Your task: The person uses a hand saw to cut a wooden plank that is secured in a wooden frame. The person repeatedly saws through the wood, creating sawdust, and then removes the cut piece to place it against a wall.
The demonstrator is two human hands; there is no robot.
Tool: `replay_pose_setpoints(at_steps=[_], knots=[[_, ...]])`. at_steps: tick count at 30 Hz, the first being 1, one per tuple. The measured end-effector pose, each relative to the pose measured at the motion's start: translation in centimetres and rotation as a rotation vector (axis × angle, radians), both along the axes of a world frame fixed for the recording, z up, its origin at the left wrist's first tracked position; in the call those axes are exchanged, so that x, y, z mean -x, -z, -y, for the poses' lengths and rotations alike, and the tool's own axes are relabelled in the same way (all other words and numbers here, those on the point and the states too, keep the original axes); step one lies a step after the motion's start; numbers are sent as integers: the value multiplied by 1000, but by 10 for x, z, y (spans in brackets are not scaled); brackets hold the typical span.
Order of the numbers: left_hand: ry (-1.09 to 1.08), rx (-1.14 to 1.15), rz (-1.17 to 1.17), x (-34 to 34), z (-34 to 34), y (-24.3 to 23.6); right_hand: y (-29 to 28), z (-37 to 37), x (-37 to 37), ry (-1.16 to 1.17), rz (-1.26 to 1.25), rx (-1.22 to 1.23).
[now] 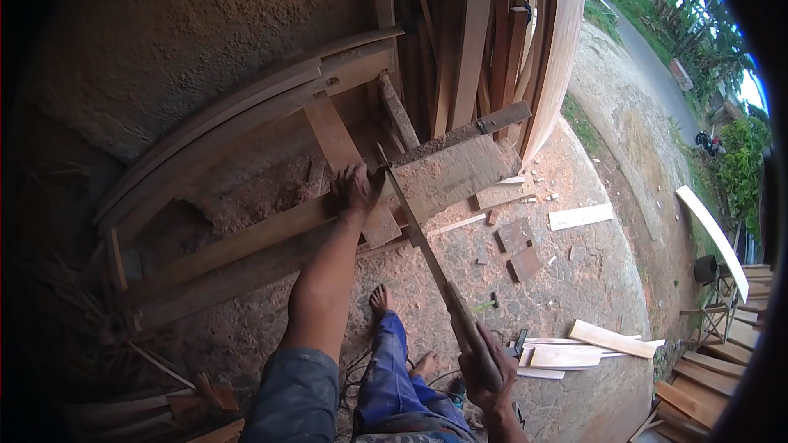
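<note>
A long wooden board (246, 243) lies along a rough workbench, reaching a sawdust-covered plank (460, 176) at its right end. My left hand (358, 190) grips the board beside the blade, fingers wrapped over it above a crosswise piece of wood (332, 131). My right hand (486, 371) is closed on the handle of a long handsaw (423, 242), low at the right. The saw's narrow blade slants up and left, crossing the work near my left fingers; whether its teeth are in the wood I cannot tell.
Tall timber (472, 41) leans against the rough wall (205, 8). Offcuts (521, 258), a small green-handled tool (487, 305) and loose boards (566, 357) lie on the dusty concrete (574, 279). My bare feet stand below the bench. More planks (698, 394) are stacked at lower right, near a road (657, 66).
</note>
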State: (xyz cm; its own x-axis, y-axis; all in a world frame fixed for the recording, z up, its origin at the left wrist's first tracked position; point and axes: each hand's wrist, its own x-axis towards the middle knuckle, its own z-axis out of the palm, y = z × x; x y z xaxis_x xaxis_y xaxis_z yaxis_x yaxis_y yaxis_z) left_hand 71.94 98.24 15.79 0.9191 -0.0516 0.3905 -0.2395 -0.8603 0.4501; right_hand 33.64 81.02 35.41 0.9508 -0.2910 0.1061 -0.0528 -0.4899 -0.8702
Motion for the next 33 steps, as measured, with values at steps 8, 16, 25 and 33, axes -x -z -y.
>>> replay_pose_setpoints(at_steps=[8, 16, 25, 33], knots=[[-59, -12, 4, 0, -4, 3, 18, -18, -110, -53, -3, -119], [-26, -39, -231, 9, 6, -25, 6, 2, -20, -120, 68, 279], [1, -45, -121, -5, -21, 13, 30, -20, -106, -124, -12, -16], [-11, -72, -94, 8, 1, 2, 30, -7, -97, -123, -27, 134]])
